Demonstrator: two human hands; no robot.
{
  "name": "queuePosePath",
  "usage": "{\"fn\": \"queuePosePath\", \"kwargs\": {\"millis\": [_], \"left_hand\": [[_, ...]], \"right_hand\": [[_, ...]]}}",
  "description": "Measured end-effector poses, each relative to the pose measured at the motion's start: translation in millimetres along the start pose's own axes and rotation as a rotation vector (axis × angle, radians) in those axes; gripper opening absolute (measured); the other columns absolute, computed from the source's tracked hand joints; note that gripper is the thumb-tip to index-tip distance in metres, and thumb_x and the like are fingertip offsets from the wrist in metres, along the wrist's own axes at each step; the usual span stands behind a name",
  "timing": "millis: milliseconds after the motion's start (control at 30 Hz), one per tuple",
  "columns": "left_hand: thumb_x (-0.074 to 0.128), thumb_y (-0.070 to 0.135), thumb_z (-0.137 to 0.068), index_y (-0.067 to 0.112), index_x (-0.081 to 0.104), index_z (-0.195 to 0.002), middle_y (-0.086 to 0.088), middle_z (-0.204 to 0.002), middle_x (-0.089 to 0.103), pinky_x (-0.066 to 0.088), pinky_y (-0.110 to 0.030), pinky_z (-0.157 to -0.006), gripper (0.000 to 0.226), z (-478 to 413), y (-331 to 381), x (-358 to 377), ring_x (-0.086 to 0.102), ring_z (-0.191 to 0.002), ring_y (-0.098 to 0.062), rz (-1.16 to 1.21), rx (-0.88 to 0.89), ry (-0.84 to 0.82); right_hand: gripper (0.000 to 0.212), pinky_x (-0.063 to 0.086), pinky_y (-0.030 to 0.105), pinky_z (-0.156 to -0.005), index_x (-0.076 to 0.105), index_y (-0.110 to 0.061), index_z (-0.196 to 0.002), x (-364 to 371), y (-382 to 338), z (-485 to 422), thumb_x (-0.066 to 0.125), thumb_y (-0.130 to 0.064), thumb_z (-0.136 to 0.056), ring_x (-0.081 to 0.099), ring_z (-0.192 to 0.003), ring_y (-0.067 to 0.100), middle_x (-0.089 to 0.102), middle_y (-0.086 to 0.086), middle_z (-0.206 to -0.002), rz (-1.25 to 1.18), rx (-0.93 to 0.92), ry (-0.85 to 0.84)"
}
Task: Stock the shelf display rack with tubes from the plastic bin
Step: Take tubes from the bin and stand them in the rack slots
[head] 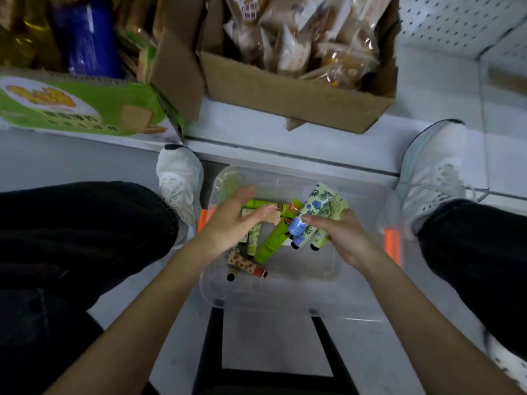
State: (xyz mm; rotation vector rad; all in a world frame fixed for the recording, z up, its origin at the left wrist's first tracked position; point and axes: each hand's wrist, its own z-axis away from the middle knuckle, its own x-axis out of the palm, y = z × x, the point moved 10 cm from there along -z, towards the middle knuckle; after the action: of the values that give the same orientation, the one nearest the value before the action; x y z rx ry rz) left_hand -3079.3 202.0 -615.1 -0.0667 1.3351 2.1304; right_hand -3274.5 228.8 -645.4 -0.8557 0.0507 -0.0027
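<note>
A clear plastic bin (285,306) with orange latches sits on the floor between my feet. Several small tubes lie inside it, among them a bright green tube (272,242) and a strawberry-print tube (246,265). My right hand (339,238) is closed around a bunch of tubes (313,215), floral blue and green ones with dark caps pointing down. My left hand (236,220) hovers over the tubes in the bin; its thumb and fingers pinch a small beige tube end (272,215).
The bottom white shelf (445,89) with perforated back panel runs across the top. On it stand a brown cardboard box (296,101) of wrapped bread and a green carton (77,106). My white shoes (178,181) flank the bin. A black stool frame (208,352) lies beneath me.
</note>
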Motion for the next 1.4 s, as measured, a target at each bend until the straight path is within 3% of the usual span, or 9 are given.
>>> {"fn": "queuePosePath", "kwargs": {"millis": [100, 200, 300, 467, 533, 733, 933, 1167, 1400], "left_hand": [[0.05, 0.04, -0.097, 0.022, 0.05, -0.124, 0.007, -0.118, 0.057, 0.044, -0.006, -0.078, 0.033, 10, 16, 28, 0.056, -0.108, -0.006, 0.028, -0.087, -0.296], [0.051, 0.065, -0.085, 0.015, 0.062, -0.118, -0.004, -0.114, 0.067, 0.047, -0.03, -0.093, 0.061, 15, 33, 31, 0.062, -0.109, -0.019, 0.009, -0.05, -0.368], [0.054, 0.051, -0.087, 0.012, 0.06, -0.118, -0.007, -0.114, 0.069, 0.053, -0.033, -0.093, 0.05, 26, 56, 33, 0.064, -0.113, -0.023, 0.222, -0.06, -0.432], [0.076, 0.072, -0.05, 0.011, 0.054, -0.117, -0.012, -0.103, 0.073, 0.059, -0.033, -0.066, 0.093, 45, 111, 24, 0.072, -0.088, -0.025, 0.495, 0.031, -0.54], [0.076, 0.072, -0.05, 0.009, 0.053, -0.116, -0.013, -0.096, 0.074, 0.059, -0.033, -0.061, 0.094, 51, 129, 21, 0.072, -0.073, -0.022, 0.521, 0.048, -0.548], [0.059, 0.049, -0.083, 0.009, 0.063, -0.108, -0.014, -0.098, 0.075, 0.059, -0.036, -0.07, 0.047, 49, 150, 1, 0.073, -0.077, -0.024, 0.559, 0.046, -0.4], [0.049, 0.049, -0.074, 0.013, 0.067, -0.102, -0.007, -0.098, 0.075, 0.061, -0.032, -0.066, 0.05, 44, 175, -9, 0.073, -0.081, -0.021, 0.744, -0.029, -0.304], [0.053, 0.047, -0.086, 0.016, 0.071, -0.095, -0.004, -0.094, 0.076, 0.061, -0.031, -0.072, 0.038, 37, 206, -11, 0.072, -0.083, -0.016, 0.641, -0.07, -0.334], [0.063, 0.029, -0.075, 0.011, 0.071, -0.1, -0.004, -0.099, 0.076, 0.06, -0.028, -0.066, 0.032, 38, 220, -18, 0.072, -0.086, -0.011, 0.71, -0.033, -0.362]], "right_hand": [[0.013, 0.047, 0.026, -0.046, 0.067, -0.006, -0.091, 7, -48, 20, 0.069, -0.002, -0.08, 0.066, -0.062, 0.019, 0.073, 0.008, -0.08, -0.056, -0.053, -0.088], [0.012, 0.051, 0.024, -0.051, 0.066, -0.008, -0.09, 15, -89, 38, 0.067, 0.0, -0.081, 0.068, -0.062, 0.016, 0.072, 0.003, -0.075, -0.103, -0.107, -0.156], [0.029, 0.055, 0.028, -0.067, 0.066, -0.007, -0.102, 15, -127, 56, 0.07, -0.006, -0.073, 0.071, -0.084, 0.019, 0.074, 0.007, -0.093, -0.14, -0.182, -0.198], [0.052, 0.054, 0.028, -0.066, 0.058, 0.001, -0.122, 8, -169, 79, 0.07, -0.015, -0.074, 0.068, -0.088, 0.024, 0.068, 0.018, -0.11, -0.12, -0.195, -0.193], [0.053, 0.054, 0.029, -0.062, 0.054, 0.003, -0.126, 3, -185, 89, 0.068, -0.015, -0.077, 0.066, -0.091, 0.028, 0.063, 0.024, -0.117, -0.131, -0.206, -0.186], [0.039, 0.048, 0.048, -0.093, 0.06, -0.001, -0.121, -24, -214, 116, 0.065, -0.009, -0.083, 0.062, -0.11, 0.036, 0.065, 0.02, -0.118, -0.116, -0.16, -0.101], [0.025, 0.054, 0.022, -0.057, 0.07, -0.012, -0.104, -25, -214, 142, 0.067, -0.01, -0.079, 0.071, -0.077, 0.015, 0.075, 0.005, -0.095, -0.014, -0.119, -0.18], [0.023, 0.043, 0.069, -0.087, 0.07, -0.007, -0.099, -9, -235, 127, 0.074, -0.016, -0.078, 0.063, -0.098, 0.048, 0.072, 0.018, -0.098, 0.102, -0.184, -0.019], [0.027, 0.038, 0.067, -0.095, 0.07, -0.01, -0.105, -13, -240, 125, 0.073, -0.017, -0.079, 0.067, -0.1, 0.035, 0.074, 0.009, -0.1, 0.066, -0.179, -0.008]]}}
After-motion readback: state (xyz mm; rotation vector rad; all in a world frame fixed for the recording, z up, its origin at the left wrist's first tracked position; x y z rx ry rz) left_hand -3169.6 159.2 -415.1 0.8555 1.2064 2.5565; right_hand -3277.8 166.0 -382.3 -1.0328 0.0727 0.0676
